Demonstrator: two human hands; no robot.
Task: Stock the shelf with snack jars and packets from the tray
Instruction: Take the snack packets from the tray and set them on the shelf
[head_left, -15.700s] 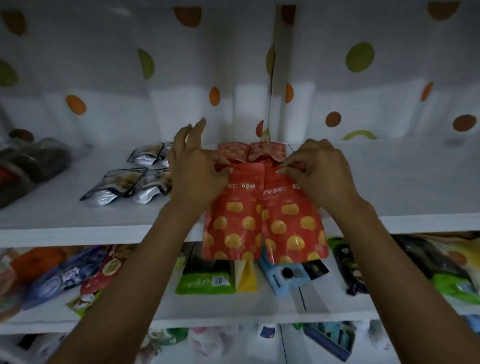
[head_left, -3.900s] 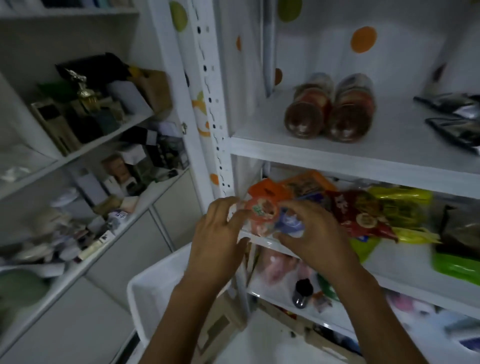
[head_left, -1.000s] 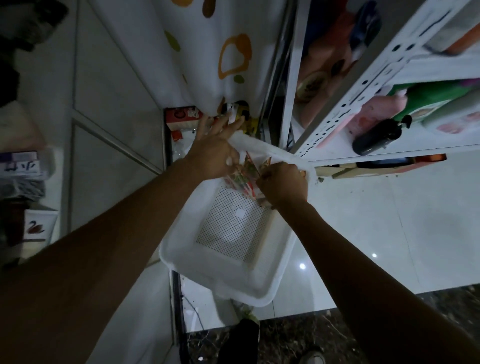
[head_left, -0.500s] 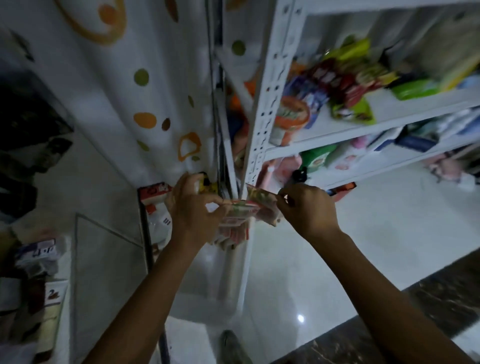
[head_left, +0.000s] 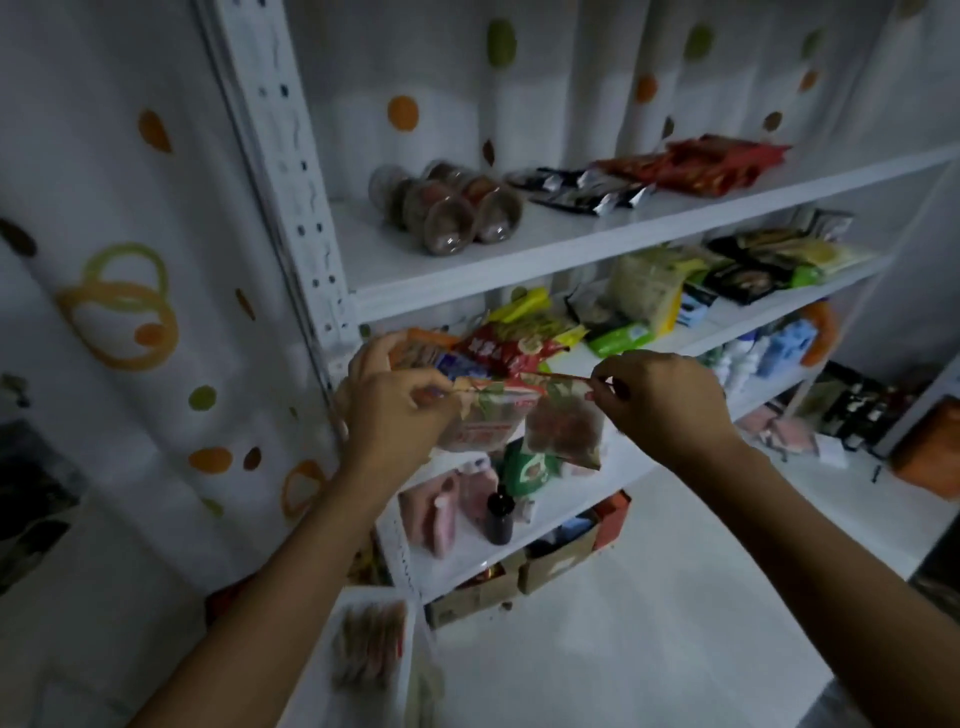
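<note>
Two clear snack packets with reddish contents (head_left: 524, 421) hang side by side in front of the second shelf. My left hand (head_left: 395, 415) pinches the top edge of the left one, and my right hand (head_left: 660, 400) pinches the top edge of the right one. The white tray (head_left: 322, 654) sits low at the bottom, with more packets (head_left: 369, 644) lying in it. On the top shelf (head_left: 519, 254) lie snack jars (head_left: 447, 208) on their sides, silver and black packets (head_left: 582, 192) and red packets (head_left: 696, 163).
The second shelf holds many coloured packets (head_left: 519, 343) right behind my hands. A perforated white upright post (head_left: 301, 171) stands at the left, beside a dotted curtain (head_left: 130, 260). Bottles (head_left: 498, 514) and cardboard boxes (head_left: 550, 561) fill the lower shelves. White floor lies to the right.
My view has risen from the tray to the shelves. Both hands lifted the pair of packets up from beside the tray to the level of the second shelf.
</note>
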